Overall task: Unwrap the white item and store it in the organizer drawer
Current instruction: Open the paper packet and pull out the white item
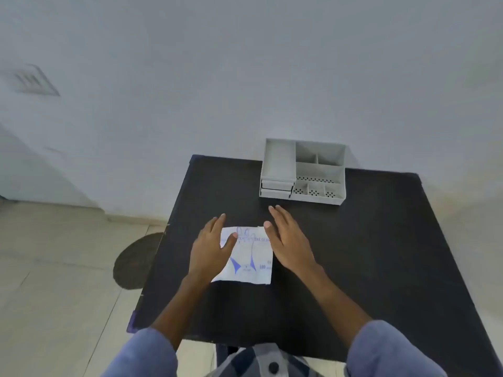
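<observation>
- The white packet (246,255) lies flat on the dark table (367,254), just below the middle of the frame and square to the person — a sensible spot for working at it with both hands.
- The left hand (211,247) rests open over the packet's left edge, thumb laid across the upper-left corner; it seems to pin the packet down rather than grip it.
- The right hand (290,242) is open too, fingers straight and together, lying along the packet's right edge; whether it touches the packet or only the table beside it is hard to tell.
- Neither hand holds anything closed.
- The packet looks like thin, soft film or paper — white with blue print, a line of lettering near the top and blue shapes lower down; it is still wrapped, with no opening visible.
- The grey organizer (303,172) stands against the wall at the table's far edge, above and right of the hands, well apart from the packet; its two small drawers (277,188) at lower left appear closed.
</observation>
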